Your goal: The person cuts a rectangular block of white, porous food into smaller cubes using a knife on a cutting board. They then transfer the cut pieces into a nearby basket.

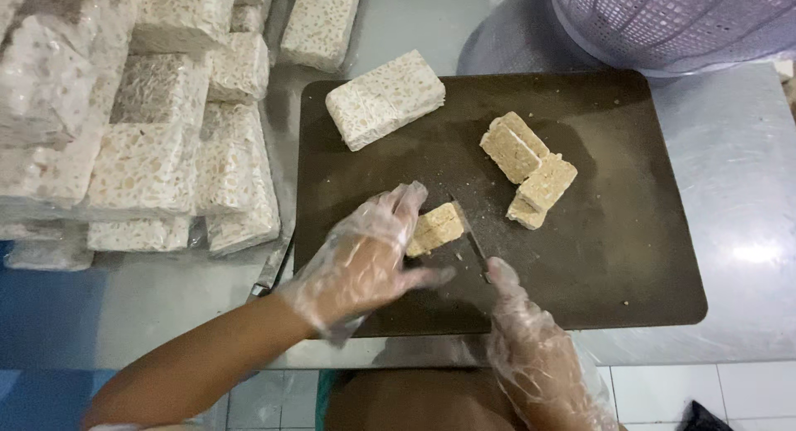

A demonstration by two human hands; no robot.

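Note:
On a dark brown cutting board [630,257] my left hand [361,261], in a clear plastic glove, presses on a small tan tempeh piece [437,227]. My right hand [535,352], also gloved, grips a knife [471,236] whose blade stands against the right side of that piece. Cut slices of tempeh [528,168] lie in a small pile to the right. A whole white tempeh block [384,97] rests at the board's far left corner.
Many plastic-wrapped tempeh blocks [157,124] are stacked on the steel table [738,199] to the left. A lavender plastic basket [680,20] stands at the far right. One more block [322,20] lies at the back. White floor tiles show below the table's near edge.

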